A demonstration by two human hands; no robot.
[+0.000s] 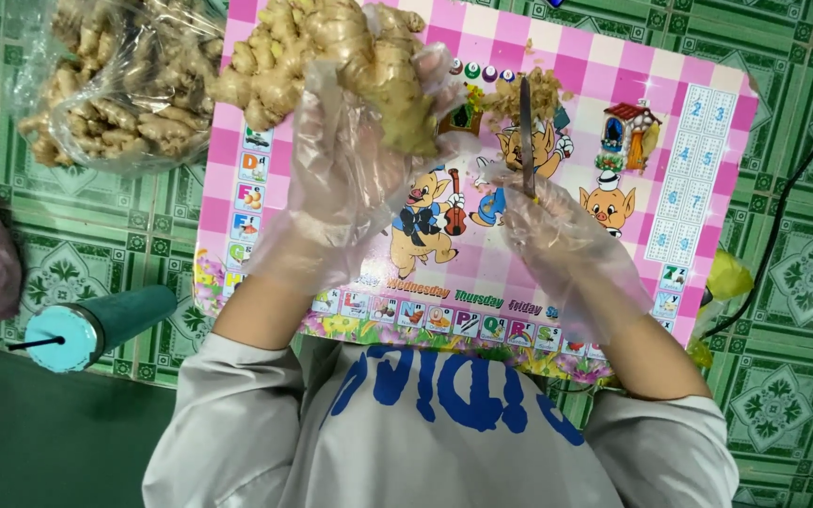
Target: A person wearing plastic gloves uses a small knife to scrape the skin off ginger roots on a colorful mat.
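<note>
— Resting on the green tiled floor, what carries everything?
— A pink board. Near its top edge, the left hand clamps knobbly ginger: firm, best gripped round its thick body. The right hand is closed on a knife.

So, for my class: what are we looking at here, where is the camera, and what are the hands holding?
One picture, from a camera worn on a person's head, looking down at their own gloved hands. The left hand grips a big ginger root. The right hand holds a knife, blade pointing away. Beneath lies a pink checked cartoon board on a green patterned floor, with a small heap of peelings on it. A clear bag of ginger sits to the left, a teal cylinder nearer.
</note>
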